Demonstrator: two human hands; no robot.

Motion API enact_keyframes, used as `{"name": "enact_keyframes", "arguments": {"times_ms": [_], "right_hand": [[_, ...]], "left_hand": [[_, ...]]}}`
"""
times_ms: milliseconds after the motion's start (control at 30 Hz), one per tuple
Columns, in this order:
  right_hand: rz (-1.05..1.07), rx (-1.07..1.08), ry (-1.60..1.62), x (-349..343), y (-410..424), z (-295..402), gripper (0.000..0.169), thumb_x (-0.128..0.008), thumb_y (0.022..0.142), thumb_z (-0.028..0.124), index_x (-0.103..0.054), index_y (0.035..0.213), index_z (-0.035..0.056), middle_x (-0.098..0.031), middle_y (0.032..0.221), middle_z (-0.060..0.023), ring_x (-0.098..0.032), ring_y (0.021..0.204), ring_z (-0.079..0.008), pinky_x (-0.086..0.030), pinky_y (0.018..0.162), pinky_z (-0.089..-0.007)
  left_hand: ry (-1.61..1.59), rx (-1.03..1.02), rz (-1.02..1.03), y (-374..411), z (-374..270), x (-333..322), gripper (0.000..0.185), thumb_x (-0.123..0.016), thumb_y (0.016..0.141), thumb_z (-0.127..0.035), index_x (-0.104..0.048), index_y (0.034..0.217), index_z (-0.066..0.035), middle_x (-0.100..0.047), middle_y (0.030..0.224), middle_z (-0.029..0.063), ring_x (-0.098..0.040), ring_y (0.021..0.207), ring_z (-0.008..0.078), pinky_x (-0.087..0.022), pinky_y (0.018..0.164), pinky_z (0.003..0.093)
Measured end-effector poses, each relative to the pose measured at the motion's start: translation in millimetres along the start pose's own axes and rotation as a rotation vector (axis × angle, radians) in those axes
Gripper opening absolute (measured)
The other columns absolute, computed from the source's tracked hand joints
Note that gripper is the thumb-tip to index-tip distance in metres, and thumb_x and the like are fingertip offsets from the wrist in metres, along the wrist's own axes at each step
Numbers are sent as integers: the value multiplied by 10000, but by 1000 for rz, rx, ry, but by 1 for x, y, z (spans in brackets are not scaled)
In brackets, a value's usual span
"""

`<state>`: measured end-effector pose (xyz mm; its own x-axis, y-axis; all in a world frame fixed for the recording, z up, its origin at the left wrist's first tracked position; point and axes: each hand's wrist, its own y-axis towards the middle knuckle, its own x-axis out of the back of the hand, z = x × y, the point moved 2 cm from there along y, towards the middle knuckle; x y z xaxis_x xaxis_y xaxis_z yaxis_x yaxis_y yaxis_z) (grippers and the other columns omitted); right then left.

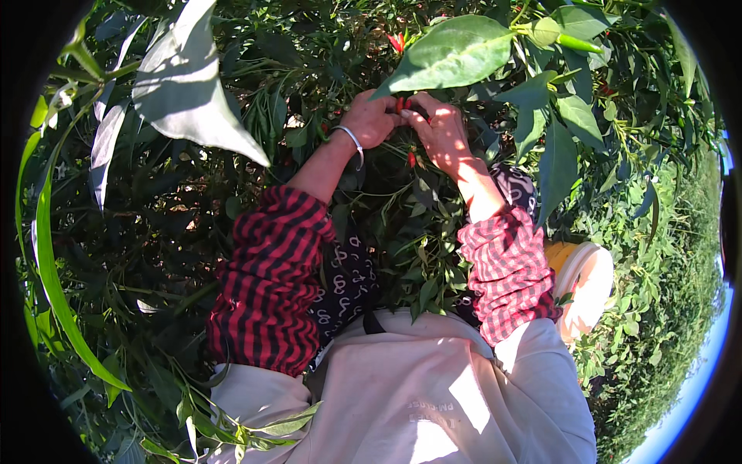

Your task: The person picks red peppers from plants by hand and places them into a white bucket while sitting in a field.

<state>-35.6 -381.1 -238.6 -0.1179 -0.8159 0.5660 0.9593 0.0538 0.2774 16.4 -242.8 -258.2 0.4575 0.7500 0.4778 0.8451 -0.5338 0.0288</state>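
Observation:
Both hands meet among chili pepper plants, near the top middle of the head view. My left hand (368, 120), with a pale bangle (351, 138) at the wrist, has its fingertips at red chili peppers (401, 105). From the other side, my right hand (439, 129) touches the same peppers with thumb and fingers. Which hand bears them cannot be told. Just below the hands hangs another red chili pepper (411, 159). More red peppers (397, 42) show above, partly beside a large green leaf (458, 53) that hangs close to the camera.
A yellow bucket with a pale rim (584, 290) stands by my right elbow, partly behind the sleeve. Large leaves (185, 81) hang close at the upper left. A green chili pepper (579, 43) is at the upper right. Dense foliage surrounds both arms.

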Motion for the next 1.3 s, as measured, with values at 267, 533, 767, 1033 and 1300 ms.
{"name": "enact_keyframes", "arguments": {"times_ms": [267, 533, 767, 1033, 1300], "right_hand": [[-78, -285, 814, -10, -12, -13, 163, -626, 779, 152, -576, 788, -3, -539, 651, -3, -439, 602, -57, -381, 548, -215], [-14, -462, 806, -2, 3, -22, 185, -599, 808, 206, -558, 820, 25, -488, 637, -3, -386, 512, -43, -291, 430, -184], [-21, -686, 1524, 2, -14, -36, 157, -454, 897, 198, -508, 896, 50, -407, 661, 2, -306, 439, -33, -238, 331, -160], [-83, -468, 1514, 84, -86, 25, 170, -455, 886, 166, -515, 946, 18, -487, 761, -71, -410, 540, -81, -355, 449, -188], [-698, -552, 805, 223, -212, -5, 98, -451, 890, 122, -498, 928, 44, -504, 798, -46, -374, 565, -51, -329, 480, -189]], "left_hand": [[180, 52, 32, 2, -6, 2, 200, -670, 687, -233, -643, 717, -37, -588, 652, 159, -573, 628, 300, -451, 608, 371], [97, -192, -40, -5, -8, -1, 161, -660, 673, -181, -641, 758, -46, -599, 709, 158, -571, 674, 320, -450, 633, 379], [-42, -350, -71, -1, -4, 1, 305, -655, 666, -128, -581, 953, -56, -564, 890, 107, -556, 800, 255, -439, 702, 348], [248, -441, -115, -10, -29, 2, 501, -644, 673, -92, -501, 1154, -86, -529, 1026, 120, -511, 974, 259, -404, 861, 331], [-145, -224, 80, 0, -28, -5, 500, -566, 740, 38, -431, 1216, -32, -511, 1127, 89, -478, 1050, 173, -358, 913, 294]]}}
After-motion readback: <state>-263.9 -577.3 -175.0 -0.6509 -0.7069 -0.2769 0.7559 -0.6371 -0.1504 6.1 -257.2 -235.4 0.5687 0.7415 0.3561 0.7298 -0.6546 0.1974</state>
